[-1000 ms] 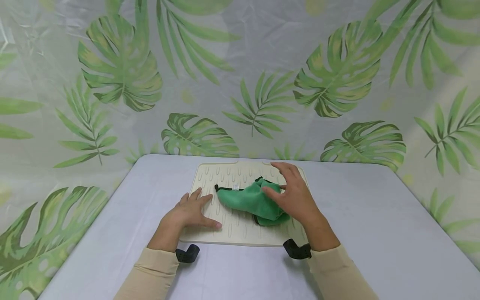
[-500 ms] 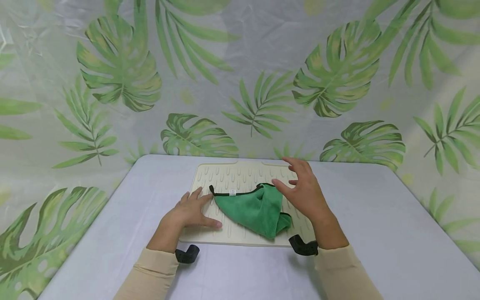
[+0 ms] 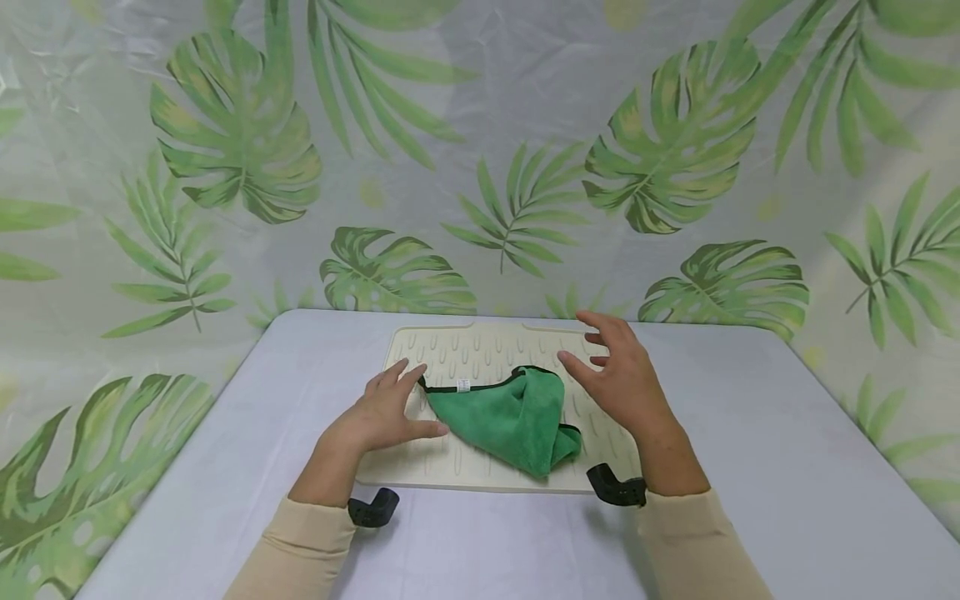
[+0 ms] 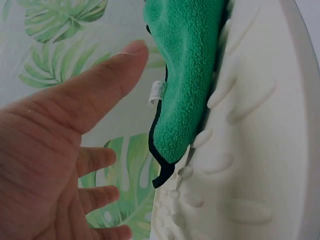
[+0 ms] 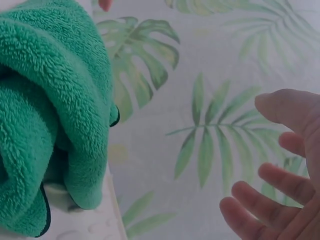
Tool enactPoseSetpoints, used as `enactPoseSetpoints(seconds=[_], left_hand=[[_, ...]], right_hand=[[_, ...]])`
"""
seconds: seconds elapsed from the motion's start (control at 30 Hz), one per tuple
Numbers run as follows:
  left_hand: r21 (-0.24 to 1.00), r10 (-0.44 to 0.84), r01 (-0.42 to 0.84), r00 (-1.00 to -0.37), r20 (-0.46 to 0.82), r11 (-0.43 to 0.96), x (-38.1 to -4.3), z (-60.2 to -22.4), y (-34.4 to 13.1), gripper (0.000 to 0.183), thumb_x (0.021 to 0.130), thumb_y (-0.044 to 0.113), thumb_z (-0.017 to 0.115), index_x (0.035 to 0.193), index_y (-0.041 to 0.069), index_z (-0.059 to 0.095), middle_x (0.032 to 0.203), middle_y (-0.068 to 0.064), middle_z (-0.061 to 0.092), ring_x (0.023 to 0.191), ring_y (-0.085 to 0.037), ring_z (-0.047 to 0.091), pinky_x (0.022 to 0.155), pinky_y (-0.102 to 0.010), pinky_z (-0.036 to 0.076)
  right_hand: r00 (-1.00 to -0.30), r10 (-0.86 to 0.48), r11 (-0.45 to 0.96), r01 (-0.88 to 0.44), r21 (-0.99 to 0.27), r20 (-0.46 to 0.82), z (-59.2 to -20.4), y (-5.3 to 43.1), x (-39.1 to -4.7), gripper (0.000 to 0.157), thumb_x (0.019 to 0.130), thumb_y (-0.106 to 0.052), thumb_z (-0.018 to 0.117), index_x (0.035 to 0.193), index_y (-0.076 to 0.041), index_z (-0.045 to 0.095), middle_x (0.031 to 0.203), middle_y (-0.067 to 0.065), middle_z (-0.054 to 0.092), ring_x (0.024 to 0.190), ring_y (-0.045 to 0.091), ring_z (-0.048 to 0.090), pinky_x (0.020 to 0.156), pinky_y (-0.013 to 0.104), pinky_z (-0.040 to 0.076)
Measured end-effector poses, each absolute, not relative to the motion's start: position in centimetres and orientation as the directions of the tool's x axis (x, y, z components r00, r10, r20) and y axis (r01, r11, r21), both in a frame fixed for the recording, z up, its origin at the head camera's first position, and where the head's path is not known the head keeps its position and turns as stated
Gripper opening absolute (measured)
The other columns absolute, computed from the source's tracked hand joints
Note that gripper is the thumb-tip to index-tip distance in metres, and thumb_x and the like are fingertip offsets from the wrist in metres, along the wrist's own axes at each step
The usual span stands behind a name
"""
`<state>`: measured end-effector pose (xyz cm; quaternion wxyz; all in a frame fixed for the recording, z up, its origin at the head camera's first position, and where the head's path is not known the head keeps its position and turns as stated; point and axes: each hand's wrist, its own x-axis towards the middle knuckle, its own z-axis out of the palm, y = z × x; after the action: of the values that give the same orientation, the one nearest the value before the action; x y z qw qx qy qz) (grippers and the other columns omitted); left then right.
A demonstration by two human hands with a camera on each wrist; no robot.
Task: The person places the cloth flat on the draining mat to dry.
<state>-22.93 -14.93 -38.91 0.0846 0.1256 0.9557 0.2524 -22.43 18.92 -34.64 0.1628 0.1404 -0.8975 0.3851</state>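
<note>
A green plush cloth (image 3: pixel 502 417) with black edging lies crumpled on a cream ridged mat (image 3: pixel 420 467). Its upper edge carries a small white label (image 3: pixel 463 386), and a black loop (image 4: pixel 164 175) sticks out at its left corner. My left hand (image 3: pixel 378 412) is at the cloth's left end, fingers spread, the thumb close to its edge in the head view. My right hand (image 3: pixel 618 379) hovers right of the cloth, with fingers apart and nothing between them. In the right wrist view, thick folds of the cloth (image 5: pixel 55 100) stand away from the fingertips (image 5: pixel 270 107).
The mat lies on a table with a white cover (image 3: pixel 750 433). Behind it hangs a curtain with a green leaf print (image 3: pixel 525 217). A black wrist camera (image 3: pixel 375 508) sits at the left cuff, another wrist camera (image 3: pixel 615 485) at the right.
The cloth has dropped flatter onto the mat, its lower fold now nearer the front edge. My right hand has let go and drawn away to the right; my left hand has shifted slightly.
</note>
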Motion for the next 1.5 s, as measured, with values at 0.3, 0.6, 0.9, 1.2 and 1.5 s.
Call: enactPoseSetpoints(seconds=[0.3,0.6,0.9,1.2,1.5], left_hand=[[0.598,0.408,0.323,-0.913,-0.009,0.734,-22.7,-39.2,-12.6,0.081,0.093,0.049,0.072,0.160,0.021,0.036,0.170,-0.010,0.025,0.155,-0.037,0.028,0.118,-0.062,0.035],[0.540,0.405,0.330,-0.914,-0.022,0.774,-22.6,-41.3,-10.9,0.068,0.097,0.042,0.068,0.156,0.020,0.043,0.165,-0.014,0.035,0.153,-0.037,0.033,0.119,-0.058,0.036],[0.467,0.324,0.296,-0.946,0.022,0.833,-22.6,-41.6,-10.8,0.070,0.092,0.042,0.075,0.153,0.019,0.048,0.144,-0.015,0.057,0.133,-0.038,0.050,0.110,-0.052,0.046],[0.422,0.282,0.292,-0.955,0.088,0.858,-22.7,-41.5,-11.1,0.061,0.092,0.033,0.076,0.147,0.015,0.055,0.131,-0.011,0.065,0.127,-0.034,0.055,0.107,-0.048,0.049],[0.399,0.235,0.267,-0.963,0.129,0.877,-23.1,-41.3,-11.5,0.036,0.093,0.036,0.075,0.118,0.011,0.070,0.112,-0.008,0.072,0.103,-0.029,0.058,0.096,-0.046,0.051]], right_hand=[[-0.979,-0.187,0.797,-0.201,-0.570,0.083,-35.1,19.6,-22.7,0.053,0.101,-0.024,0.064,0.150,-0.011,0.047,0.140,0.021,0.059,0.121,0.041,0.063,0.092,0.053,0.057],[-0.946,-0.254,0.919,-0.172,-0.354,-0.201,-36.8,18.9,-22.8,0.030,0.093,-0.031,0.071,0.111,-0.007,0.071,0.111,0.011,0.073,0.089,0.021,0.063,0.078,0.041,0.054],[-0.941,-0.292,0.902,-0.211,-0.378,-0.173,-37.6,17.7,-23.0,0.025,0.094,-0.027,0.064,0.109,-0.009,0.073,0.106,0.007,0.074,0.086,0.018,0.064,0.076,0.038,0.054],[-0.934,-0.300,0.895,-0.205,-0.396,-0.195,-37.7,17.8,-22.9,0.029,0.094,-0.031,0.070,0.110,-0.007,0.071,0.113,0.010,0.073,0.091,0.020,0.064,0.081,0.042,0.054],[-0.932,-0.302,0.895,-0.205,-0.395,-0.200,-38.1,17.8,-23.2,0.014,0.095,-0.020,0.068,0.101,-0.008,0.071,0.102,0.007,0.073,0.082,0.018,0.060,0.075,0.037,0.051]])
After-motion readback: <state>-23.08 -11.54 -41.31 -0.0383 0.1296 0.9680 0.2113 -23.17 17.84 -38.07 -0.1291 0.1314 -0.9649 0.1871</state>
